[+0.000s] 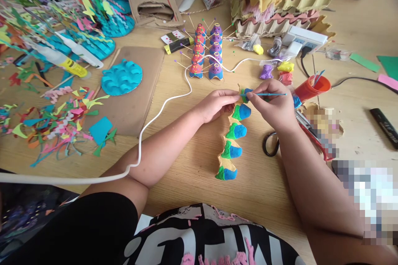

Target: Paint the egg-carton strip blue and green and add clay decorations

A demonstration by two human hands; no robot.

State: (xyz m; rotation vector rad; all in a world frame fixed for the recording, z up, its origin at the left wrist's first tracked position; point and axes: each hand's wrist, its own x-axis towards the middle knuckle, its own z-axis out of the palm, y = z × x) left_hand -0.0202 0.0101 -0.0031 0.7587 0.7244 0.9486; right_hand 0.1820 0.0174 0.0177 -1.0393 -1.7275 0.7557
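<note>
Left hand (217, 104), 11 o'clock, pinches egg-carton strip (239, 131); right hand (275, 101), 1 o'clock, pinches blue stick (281, 94) level. Marker (384, 127) lettering illegible.

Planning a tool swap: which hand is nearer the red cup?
Right. The right hand, holding a thin blue tool, is just left of the red cup; the left hand is farther left, at the far end of the carton strip.

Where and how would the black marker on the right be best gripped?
Probably mid-barrel, from above, thumb and fingers closing across its long sides. The black marker lies flat and slanted on the table, slim and straight, with bare wood along both sides.
</note>
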